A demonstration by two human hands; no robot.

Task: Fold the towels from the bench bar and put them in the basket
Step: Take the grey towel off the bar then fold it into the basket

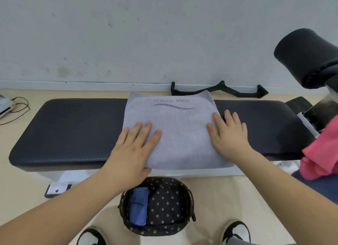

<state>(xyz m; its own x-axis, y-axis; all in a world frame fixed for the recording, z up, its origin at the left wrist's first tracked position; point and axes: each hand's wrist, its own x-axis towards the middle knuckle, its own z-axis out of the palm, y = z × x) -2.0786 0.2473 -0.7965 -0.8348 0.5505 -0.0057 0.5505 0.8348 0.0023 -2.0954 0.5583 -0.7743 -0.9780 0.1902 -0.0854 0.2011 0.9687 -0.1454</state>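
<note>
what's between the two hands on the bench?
Only a bare stretch of the grey towel, spread on the bench; the left hand and right hand rest flat at its sides. Head view.

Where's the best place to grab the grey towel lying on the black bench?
Pinch the flat grey printed towel at its two near corners, coming from the person's side. That edge drapes over the front of the black padded bench, so fingers could slip under; elsewhere it lies flat on the pad.

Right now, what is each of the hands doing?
Left hand: open, fingers flat, pressing on the grey towel.
Right hand: open, fingers flat on the same towel's right edge.
</note>
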